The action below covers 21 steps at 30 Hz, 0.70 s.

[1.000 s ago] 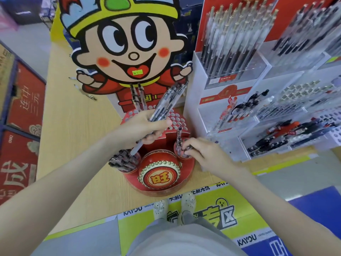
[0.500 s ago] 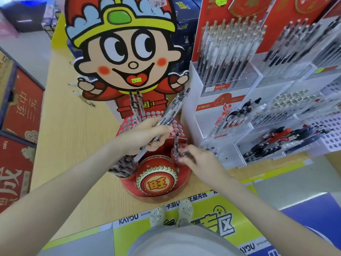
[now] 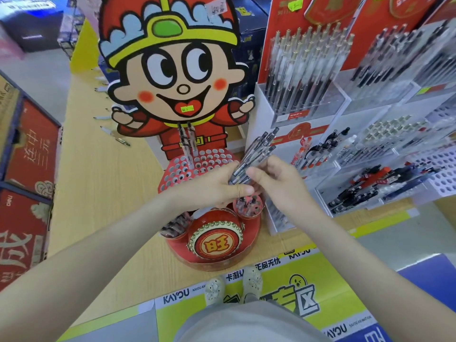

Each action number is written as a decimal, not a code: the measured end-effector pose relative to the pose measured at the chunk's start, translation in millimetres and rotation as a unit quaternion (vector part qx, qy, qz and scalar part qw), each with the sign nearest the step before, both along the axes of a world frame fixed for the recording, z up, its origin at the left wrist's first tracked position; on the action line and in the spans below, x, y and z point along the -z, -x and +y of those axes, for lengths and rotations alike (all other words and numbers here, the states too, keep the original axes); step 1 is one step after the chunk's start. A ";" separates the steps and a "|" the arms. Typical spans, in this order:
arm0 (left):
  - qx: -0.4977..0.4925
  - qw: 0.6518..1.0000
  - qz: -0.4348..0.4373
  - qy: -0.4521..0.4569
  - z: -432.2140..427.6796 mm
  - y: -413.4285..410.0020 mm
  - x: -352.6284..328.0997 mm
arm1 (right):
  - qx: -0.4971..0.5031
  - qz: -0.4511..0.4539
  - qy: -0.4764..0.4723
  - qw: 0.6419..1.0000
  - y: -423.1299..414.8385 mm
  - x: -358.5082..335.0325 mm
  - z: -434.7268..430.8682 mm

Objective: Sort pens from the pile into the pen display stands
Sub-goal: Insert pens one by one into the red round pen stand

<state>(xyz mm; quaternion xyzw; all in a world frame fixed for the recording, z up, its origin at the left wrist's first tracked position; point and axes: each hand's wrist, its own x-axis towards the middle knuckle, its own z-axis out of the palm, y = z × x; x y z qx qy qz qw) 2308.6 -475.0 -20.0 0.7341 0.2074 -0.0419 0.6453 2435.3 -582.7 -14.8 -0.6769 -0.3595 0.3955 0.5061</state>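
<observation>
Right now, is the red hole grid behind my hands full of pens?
No, only two pens stand in the red hole grid; the other visible holes are empty.

single head view, looking steeply down, close over red stand.

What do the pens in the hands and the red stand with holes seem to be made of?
Pens: clear glossy plastic, probably; dark refills show through the barrels. Red stand: likely printed cardboard with a slight sheen; thin, flat, with punched round holes.
</observation>
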 end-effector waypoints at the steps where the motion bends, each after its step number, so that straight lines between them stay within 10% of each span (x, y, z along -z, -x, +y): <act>1: 0.002 1.000 -0.008 0.004 -0.5 0.0 -0.8 | -0.003 -0.001 0.001 1.000 -0.9 -2.1 -0.1; 13: -0.052 0.997 -0.056 0.020 6.2 -2.1 -9.8 | -0.042 0.029 -0.064 0.997 -3.7 -9.0 -10.2; 21: -0.173 0.981 -0.086 0.007 22.4 13.1 -3.0 | 0.112 -0.042 -0.197 0.973 -51.1 -18.0 -27.3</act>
